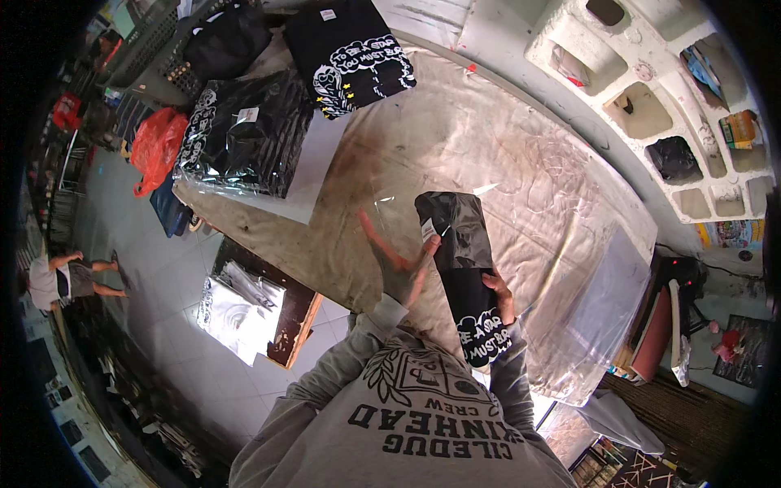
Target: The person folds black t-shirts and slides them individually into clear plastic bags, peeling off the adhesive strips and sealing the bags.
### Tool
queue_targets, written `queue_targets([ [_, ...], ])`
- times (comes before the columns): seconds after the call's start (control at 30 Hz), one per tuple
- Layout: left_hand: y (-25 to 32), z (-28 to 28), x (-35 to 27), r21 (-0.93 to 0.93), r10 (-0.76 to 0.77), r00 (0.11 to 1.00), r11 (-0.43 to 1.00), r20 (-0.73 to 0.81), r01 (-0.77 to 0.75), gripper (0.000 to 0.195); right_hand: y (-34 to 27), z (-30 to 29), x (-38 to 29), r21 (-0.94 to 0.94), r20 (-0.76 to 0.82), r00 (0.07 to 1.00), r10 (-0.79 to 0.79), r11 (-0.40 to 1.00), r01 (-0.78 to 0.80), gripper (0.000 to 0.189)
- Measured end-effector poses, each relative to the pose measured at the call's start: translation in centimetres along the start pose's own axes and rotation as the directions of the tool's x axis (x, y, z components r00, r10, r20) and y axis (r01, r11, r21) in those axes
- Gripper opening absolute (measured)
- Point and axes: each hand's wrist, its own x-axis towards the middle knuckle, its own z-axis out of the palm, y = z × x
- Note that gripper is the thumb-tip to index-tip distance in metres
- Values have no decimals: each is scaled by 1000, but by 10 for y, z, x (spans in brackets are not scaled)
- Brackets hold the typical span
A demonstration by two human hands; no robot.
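A black T-shirt with white print (467,287), folded into a narrow bundle, is held over a cloth-covered table. Its upper part is inside a clear plastic bag (390,229); the lower, printed part is outside. My left hand (421,268) is at the bag's side by the shirt's label, its fingers seen partly through the film; its exact grip is unclear. My right hand (501,296) grips the shirt's right edge near the print. Further up the table lie a stack of bagged black shirts (262,137) and a pile of folded black shirts (351,55).
Flat clear plastic bags (604,293) lie on the table's right side. A white shelf with compartments (656,110) stands at upper right. At left are a red plastic bag (158,143) and a low brown table with plastic-wrapped items (241,311). Another person (67,280) is at far left.
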Motion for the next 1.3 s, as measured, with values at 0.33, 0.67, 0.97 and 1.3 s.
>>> queue_targets([
  [0.33, -30, 1, -8, -87, -209, 958, 969, 194, 230, 122, 0, 10, 13, -165, 59, 992, -116, 979, 124, 57],
  [0.67, -77, -21, 5, -241, -305, 952, 922, 32, 304, 80, 11, -5, 17, -449, 54, 996, -75, 889, 91, 54],
  [0.97, -133, -57, 27, -474, -198, 979, 857, 55, 200, 82, 15, 9, 22, -81, 165, 986, 22, 997, -8, 68],
  [1.3, -32, -6, 35, -267, -194, 961, 933, 198, 243, 84, -20, 42, 12, -591, 220, 971, -94, 779, 209, 49],
])
